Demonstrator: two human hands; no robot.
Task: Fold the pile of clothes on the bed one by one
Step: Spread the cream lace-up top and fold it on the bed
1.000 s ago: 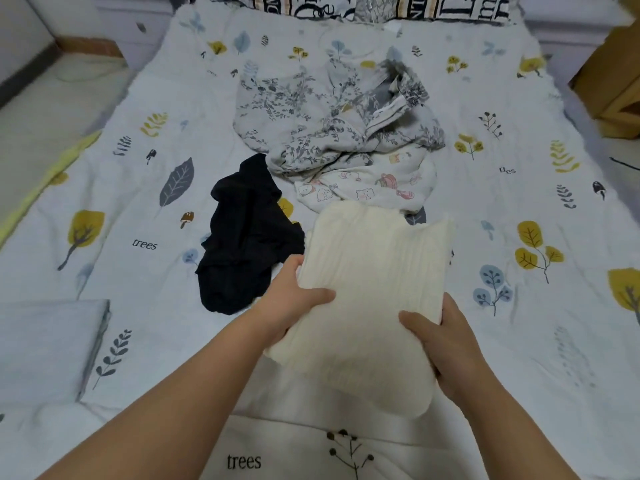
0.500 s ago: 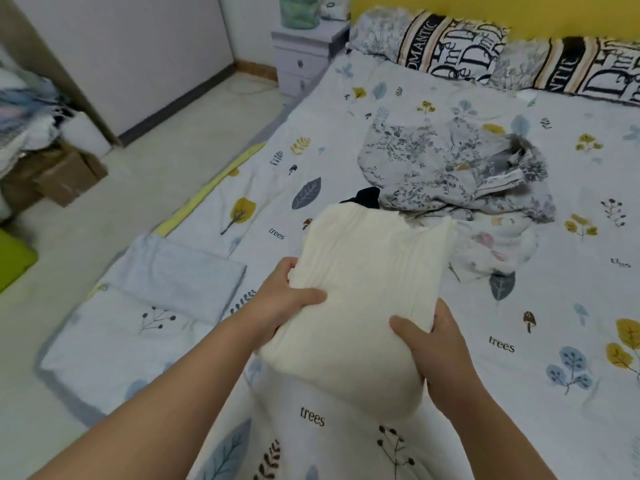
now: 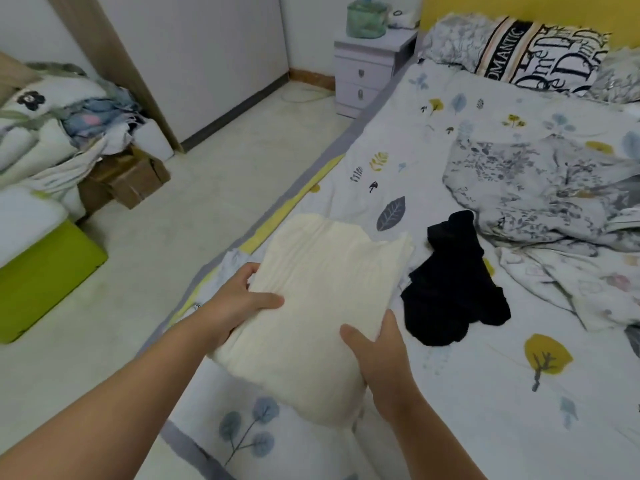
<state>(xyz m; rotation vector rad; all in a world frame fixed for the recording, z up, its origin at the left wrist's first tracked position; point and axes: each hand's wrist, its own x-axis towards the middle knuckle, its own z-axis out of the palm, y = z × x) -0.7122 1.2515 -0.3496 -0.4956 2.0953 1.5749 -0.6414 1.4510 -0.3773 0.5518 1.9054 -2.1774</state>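
Two bare forearms — no sleeves showing (nothing worn at wrists) — left hand [image 3: 239, 303], right hand [image 3: 381, 355].

A white two-drawer nightstand [image 3: 367, 74] stands by the head of the bed, with a green translucent container [image 3: 366, 18] on top. A pillow [image 3: 540, 53] printed with black lettering leans against the yellow headboard [image 3: 519, 8]. Across the pale tiled floor [image 3: 207, 188], cardboard boxes [image 3: 128, 181] sit under a heap of bedding [image 3: 52, 129], beside a lime-green box [image 3: 45, 275].
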